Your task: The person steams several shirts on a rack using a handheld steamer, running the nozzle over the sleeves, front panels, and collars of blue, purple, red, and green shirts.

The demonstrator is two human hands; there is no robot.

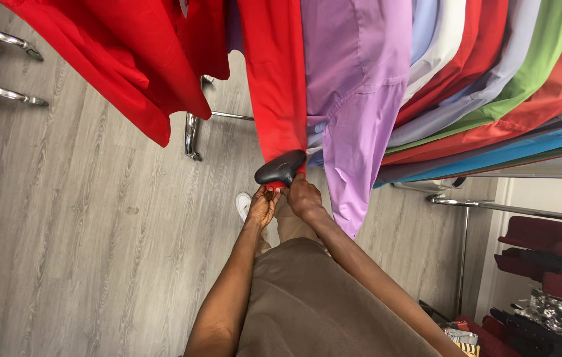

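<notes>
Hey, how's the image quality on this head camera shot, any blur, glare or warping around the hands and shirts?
Head view: soft, even light, no hard glare; left hand and right hand sharp beside the black device; hanging red shirt crisp; wide-angle lens bends the chrome rails at the edges.

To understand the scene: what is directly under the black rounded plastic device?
Under the black rounded plastic device, both hands, left and right, pinch the red shirt's hem. The device's underside is hidden.
</notes>
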